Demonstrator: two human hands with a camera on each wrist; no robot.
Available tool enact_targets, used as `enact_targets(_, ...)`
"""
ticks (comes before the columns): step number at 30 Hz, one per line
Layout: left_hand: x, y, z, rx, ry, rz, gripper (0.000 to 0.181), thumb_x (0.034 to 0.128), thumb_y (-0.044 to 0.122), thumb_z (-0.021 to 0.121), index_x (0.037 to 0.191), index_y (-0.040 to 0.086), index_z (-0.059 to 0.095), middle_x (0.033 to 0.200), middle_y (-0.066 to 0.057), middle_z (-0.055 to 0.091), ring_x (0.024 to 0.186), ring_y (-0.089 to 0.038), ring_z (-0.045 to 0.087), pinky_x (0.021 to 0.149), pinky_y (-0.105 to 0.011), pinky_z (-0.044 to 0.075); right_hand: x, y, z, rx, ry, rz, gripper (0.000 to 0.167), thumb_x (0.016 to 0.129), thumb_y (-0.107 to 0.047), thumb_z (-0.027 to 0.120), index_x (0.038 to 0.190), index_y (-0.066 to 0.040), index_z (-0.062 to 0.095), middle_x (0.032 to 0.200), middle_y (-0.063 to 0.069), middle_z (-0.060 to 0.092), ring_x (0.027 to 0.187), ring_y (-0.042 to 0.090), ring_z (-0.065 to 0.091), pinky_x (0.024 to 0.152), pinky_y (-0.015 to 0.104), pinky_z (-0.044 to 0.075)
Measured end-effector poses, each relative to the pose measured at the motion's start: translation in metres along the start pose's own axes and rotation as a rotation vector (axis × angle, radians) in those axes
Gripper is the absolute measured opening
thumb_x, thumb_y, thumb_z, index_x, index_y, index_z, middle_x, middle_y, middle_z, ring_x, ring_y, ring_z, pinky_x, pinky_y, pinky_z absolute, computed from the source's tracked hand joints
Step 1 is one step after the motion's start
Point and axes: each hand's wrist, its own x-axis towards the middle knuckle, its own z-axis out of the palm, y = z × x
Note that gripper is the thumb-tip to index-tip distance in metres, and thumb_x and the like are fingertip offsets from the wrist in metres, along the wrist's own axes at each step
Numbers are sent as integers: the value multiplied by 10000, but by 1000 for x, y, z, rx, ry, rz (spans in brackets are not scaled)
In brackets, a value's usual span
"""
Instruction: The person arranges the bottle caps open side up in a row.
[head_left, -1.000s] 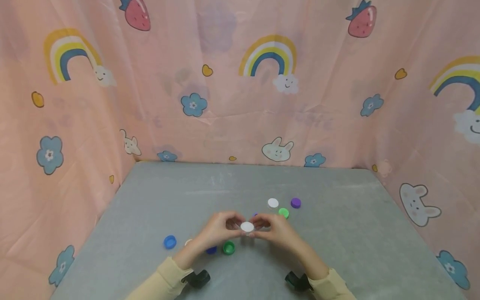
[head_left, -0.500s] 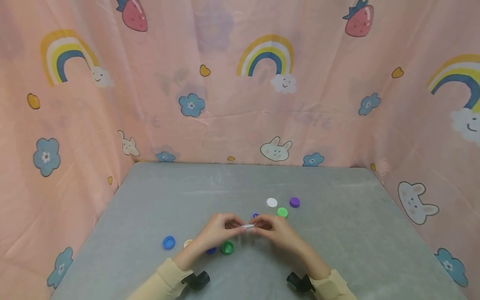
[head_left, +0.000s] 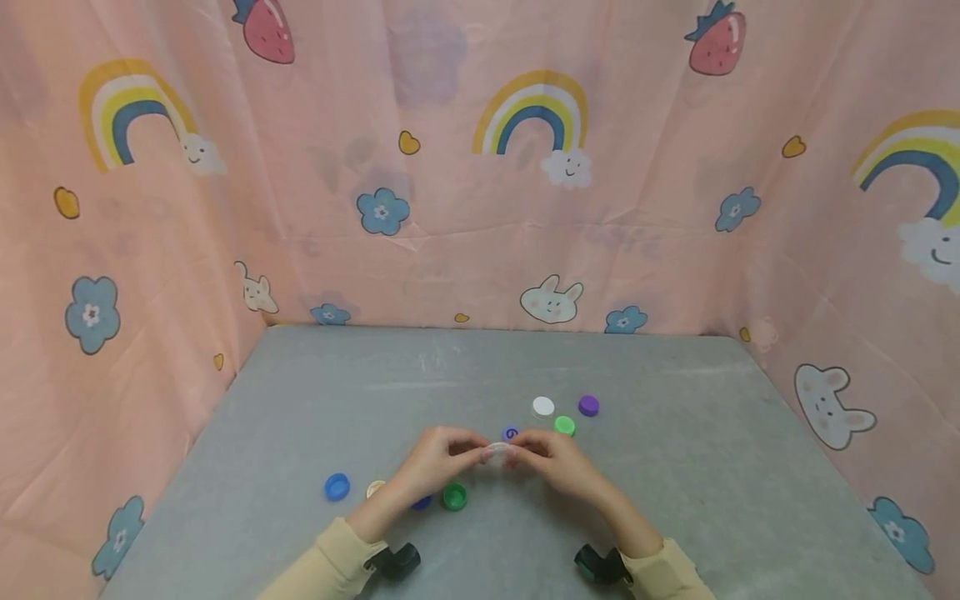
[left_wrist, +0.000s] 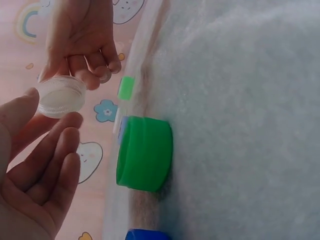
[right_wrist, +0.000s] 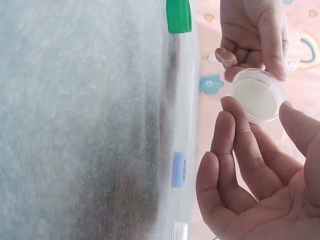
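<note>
A translucent whitish bottle cap [head_left: 498, 448] with a ribbed rim is held above the table between both hands. My left hand [head_left: 442, 454] pinches one side of it with thumb and fingers. From the opposite side, my right hand [head_left: 553, 458] pinches it too. In the left wrist view the hollow of the cap [left_wrist: 62, 97] shows; the right wrist view also shows the cap [right_wrist: 256, 96] at an angle. A dark green cap [head_left: 454, 497] lies below the left hand, hollow side up. Partly behind the left forearm are a dark blue cap [head_left: 422, 502] and a cream cap [head_left: 375, 488].
On the grey table [head_left: 675, 467], a blue cap [head_left: 337, 487] lies at the left. Beyond the right hand lie a white cap [head_left: 543, 407], a purple cap [head_left: 588, 406], a light green cap [head_left: 564, 427] and a lavender cap [head_left: 510, 433] with a dark mark. Pink printed curtains [head_left: 465, 250] enclose the table.
The held cap has tilted from its white face showing upward to nearly edge-on in the head view. Both hands keep their grip in about the same place. The loose caps stay put.
</note>
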Motion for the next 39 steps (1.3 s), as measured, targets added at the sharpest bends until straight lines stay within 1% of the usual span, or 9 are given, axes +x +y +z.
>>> enact_targets(4,0,1,0,7,21,12,154,864,296,690,937,174,749,867,59,732,765,-18,653,668,-195,524,1,1,-1,10,4,20,300,964,-343,536,1028,-89,682,889,47,719,853,171,669,768,268,522)
enact_targets(7,-1,3,0,0,28,7,175,853,266,706,1002,183,742,900,50,733,784,-28,658,673,-195,526,1,1,-1,37,8,49,308,967,-337,531,1015,-74,685,864,55,716,831,184,669,768,314,539)
enact_targets(13,-2,7,0,11,27,12,295,813,175,744,1107,187,713,834,52,720,713,-14,630,632,-196,519,1,-3,-1,76,17,84,344,968,-338,528,990,-35,689,831,75,707,799,234,665,758,370,555)
enact_targets(17,-2,7,2,36,25,39,333,794,127,758,1122,159,705,805,41,710,680,-2,609,618,-193,515,0,-8,1,83,34,93,345,964,-325,539,973,-16,692,817,100,706,786,268,662,748,403,553)
enact_targets(25,-2,6,6,59,46,71,343,772,101,775,1107,126,705,784,15,709,660,3,603,600,-184,512,1,-7,6,92,66,114,347,964,-315,541,950,0,686,794,97,699,757,232,661,723,389,555)
enact_targets(28,-3,5,6,51,52,69,334,775,109,775,1102,118,705,788,11,710,664,1,604,600,-185,511,1,-5,7,99,74,121,357,966,-320,537,981,7,681,806,101,702,768,237,664,731,392,557)
enact_targets(32,-4,5,6,31,69,65,325,770,136,783,1083,92,707,779,-4,713,660,-16,615,592,-200,515,0,-6,7,119,70,126,352,961,-286,556,1089,27,654,861,135,711,825,274,676,755,408,556)
enact_targets(34,-5,5,5,23,75,52,323,768,160,787,1073,84,709,774,-5,715,661,-23,622,595,-207,518,-4,-18,6,115,64,127,340,945,-238,587,1128,44,637,888,176,710,849,311,675,752,392,556)
enact_targets(39,-5,4,4,8,58,-13,311,781,191,779,1064,82,712,779,12,717,676,-12,630,618,-201,523,-5,-20,5,59,61,108,384,873,-244,687,1147,21,645,869,148,716,797,207,673,686,271,518)
